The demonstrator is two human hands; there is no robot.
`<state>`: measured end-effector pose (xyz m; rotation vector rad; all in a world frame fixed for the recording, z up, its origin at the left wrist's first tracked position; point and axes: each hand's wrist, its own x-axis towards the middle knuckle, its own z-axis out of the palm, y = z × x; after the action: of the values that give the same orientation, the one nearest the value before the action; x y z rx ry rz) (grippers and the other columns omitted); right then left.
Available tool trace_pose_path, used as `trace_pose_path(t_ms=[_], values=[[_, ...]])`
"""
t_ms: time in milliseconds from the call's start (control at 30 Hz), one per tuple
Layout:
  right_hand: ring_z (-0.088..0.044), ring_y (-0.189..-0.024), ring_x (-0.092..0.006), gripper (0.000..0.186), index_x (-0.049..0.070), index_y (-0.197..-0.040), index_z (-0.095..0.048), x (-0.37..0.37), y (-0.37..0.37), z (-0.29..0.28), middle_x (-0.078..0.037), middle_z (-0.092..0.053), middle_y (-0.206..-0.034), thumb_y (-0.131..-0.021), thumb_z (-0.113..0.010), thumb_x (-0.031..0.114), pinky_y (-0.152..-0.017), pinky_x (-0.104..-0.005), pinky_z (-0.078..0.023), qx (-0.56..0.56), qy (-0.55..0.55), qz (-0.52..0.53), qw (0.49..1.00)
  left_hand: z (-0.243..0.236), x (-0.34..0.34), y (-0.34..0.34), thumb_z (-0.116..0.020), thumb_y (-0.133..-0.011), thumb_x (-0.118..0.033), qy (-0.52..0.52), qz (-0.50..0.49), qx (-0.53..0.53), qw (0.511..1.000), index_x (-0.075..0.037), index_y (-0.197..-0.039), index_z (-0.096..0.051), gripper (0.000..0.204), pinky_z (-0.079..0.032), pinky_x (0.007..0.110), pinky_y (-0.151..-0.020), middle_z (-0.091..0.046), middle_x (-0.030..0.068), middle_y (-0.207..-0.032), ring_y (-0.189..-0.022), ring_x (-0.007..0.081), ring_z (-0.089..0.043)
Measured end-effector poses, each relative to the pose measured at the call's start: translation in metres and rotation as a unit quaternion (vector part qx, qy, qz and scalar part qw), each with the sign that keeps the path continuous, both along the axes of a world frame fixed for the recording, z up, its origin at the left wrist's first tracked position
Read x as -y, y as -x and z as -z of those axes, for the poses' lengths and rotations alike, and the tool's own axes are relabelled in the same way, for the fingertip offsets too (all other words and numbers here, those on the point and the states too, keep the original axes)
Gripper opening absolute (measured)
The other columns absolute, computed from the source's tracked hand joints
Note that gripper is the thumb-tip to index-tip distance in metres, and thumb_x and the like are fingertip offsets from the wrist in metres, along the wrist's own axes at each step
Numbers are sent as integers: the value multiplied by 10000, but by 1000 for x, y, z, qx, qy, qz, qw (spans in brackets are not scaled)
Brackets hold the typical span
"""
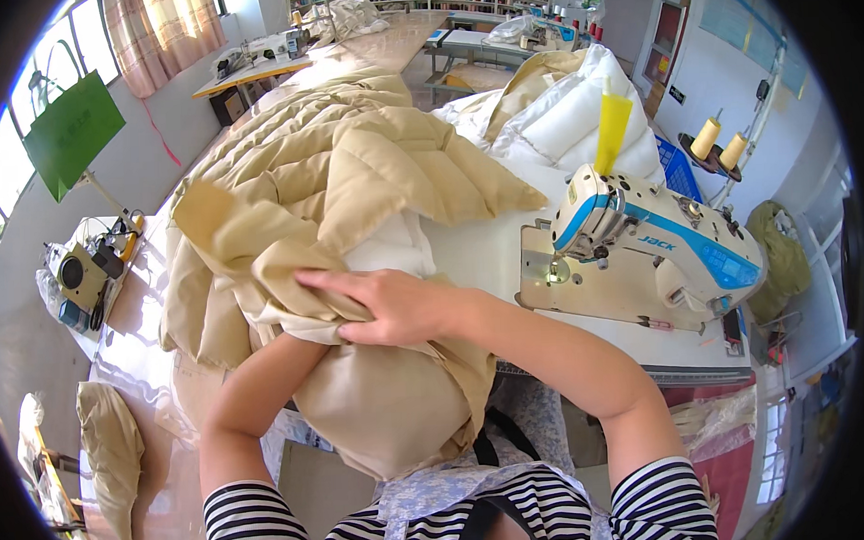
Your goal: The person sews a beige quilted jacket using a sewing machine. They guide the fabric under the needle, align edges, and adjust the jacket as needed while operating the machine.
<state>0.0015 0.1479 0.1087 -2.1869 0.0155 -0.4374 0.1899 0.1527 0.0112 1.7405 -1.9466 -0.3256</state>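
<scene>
A large beige quilted garment, padded and bunched up, spreads over the sewing table and hangs down over my lap. My left forearm runs into a fold of its smooth cloth, which looks like a sleeve or lining. That cloth covers my left hand, so its fingers are hidden. My right hand crosses over near the left wrist and pinches the edge of the cloth, the index finger lying along it. A patch of white lining shows just beyond. The upper left part of the raised cloth is blurred by motion.
A white and blue sewing machine stands at the right, a yellow piece upright on it. Behind lies a white padded garment. Thread cones stand far right. At left are a green hanging sheet and a small machine.
</scene>
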Motion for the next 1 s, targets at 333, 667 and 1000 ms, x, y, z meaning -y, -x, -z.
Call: trace_pose_path(t_ms=[333, 667, 1000], values=[[-566, -1270, -241, 469, 21, -1462, -483, 28, 166, 77, -147, -569, -1435, -1091, -459, 307, -1058, -389, -451, 316, -260, 487, 772, -146, 84, -21, -724, -866, -502, 206, -49, -53, 976, 3, -1385, -558, 743, -443, 385, -1085, -583, 192, -1415, -1232, 306, -626], [-77, -1582, -354, 1299, 11, -1624, 71, 54, 16, 131, -248, -26, -1698, -832, -800, 561, -1250, -463, -199, -13, -284, 293, 913, -306, 33, -65, -704, -884, -483, 337, -129, -14, 933, -8, -1324, -602, 656, -467, 391, -1051, -614, 185, -1365, -1187, 306, -648], [-616, -1046, -113, 327, -8, -1254, -670, 22, -37, 16, -54, -712, -1150, -1010, -667, 210, -948, -279, -486, 156, -312, 256, 902, -352, -66, -145, -683, -901, -463, 409, -257, 73, 872, -19, -1264, -645, 575, -491, 397, -1018, -645, 178, -1314, -1142, 307, -670]])
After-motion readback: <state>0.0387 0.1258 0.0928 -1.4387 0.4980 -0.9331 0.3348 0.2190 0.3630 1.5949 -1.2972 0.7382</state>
